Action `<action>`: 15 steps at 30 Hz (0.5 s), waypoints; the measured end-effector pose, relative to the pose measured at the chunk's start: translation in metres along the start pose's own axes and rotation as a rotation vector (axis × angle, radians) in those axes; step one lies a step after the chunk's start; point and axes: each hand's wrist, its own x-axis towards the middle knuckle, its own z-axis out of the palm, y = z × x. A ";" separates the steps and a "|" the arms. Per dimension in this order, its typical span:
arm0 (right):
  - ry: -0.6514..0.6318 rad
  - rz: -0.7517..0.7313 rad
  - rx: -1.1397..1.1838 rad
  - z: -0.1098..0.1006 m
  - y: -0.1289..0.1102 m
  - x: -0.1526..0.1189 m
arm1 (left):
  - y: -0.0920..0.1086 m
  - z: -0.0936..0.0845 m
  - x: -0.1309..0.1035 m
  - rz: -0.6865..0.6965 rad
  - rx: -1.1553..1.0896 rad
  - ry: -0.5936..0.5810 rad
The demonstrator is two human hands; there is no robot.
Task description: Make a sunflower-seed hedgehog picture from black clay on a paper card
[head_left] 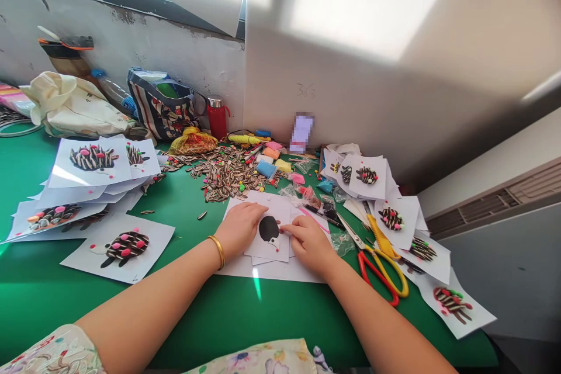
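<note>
A white card [258, 252] lies before me, bearing a flat black hedgehog-like body [268, 227] with a small white face and a red dot at the nose. My left hand [243, 225] rests on the card's left side, fingers laid flat and holding nothing. From the right, my right hand [312, 242] reaches in with its index finger stretched out, touching a small dark piece at the body's right edge; its other fingers are curled. Larger white sheets [302, 273] lie beneath the card.
Sunflower seeds [228, 172] are heaped behind the card, beside colored clay packs [266, 169]. Scissors [381, 257] lie at right. Cards with seed-covered hedgehogs are stacked left [87, 178] and right [397, 219]. A red bottle [217, 120] and striped bag [162, 105] stand by the wall.
</note>
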 end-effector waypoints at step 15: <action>-0.018 0.039 0.086 0.001 0.002 0.002 | -0.002 0.001 0.001 0.013 0.017 -0.003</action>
